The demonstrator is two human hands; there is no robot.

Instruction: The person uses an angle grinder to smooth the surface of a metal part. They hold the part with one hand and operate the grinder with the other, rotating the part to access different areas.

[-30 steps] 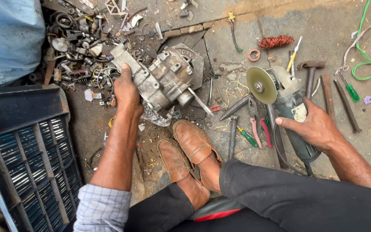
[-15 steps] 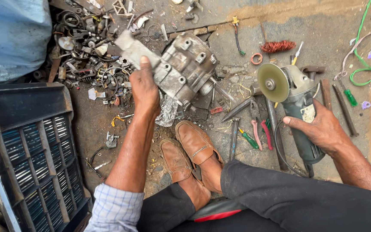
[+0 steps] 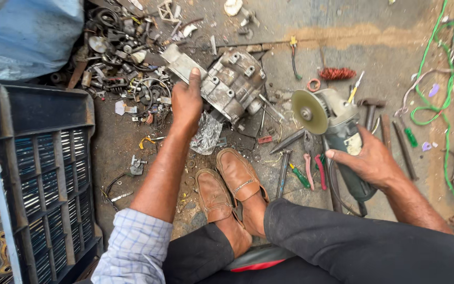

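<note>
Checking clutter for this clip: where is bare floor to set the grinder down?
Bare concrete lies along the top, between the copper coil and green wire. Another patch lies between the black crate and left forearm. It is crowded around the scrap pile, metal casing and the hand tools beside the angle grinder.

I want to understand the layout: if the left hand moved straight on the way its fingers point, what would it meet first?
The left hand already rests on the grey metal engine casing. Going further along its fingers, it would probably reach the pile of scrap metal parts beyond; depth is unclear.

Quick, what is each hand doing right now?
Left hand: closed on the grey, grimy cast-metal engine part, gripping its near edge.
Right hand: closed around the body of the grey-green angle grinder.
</note>
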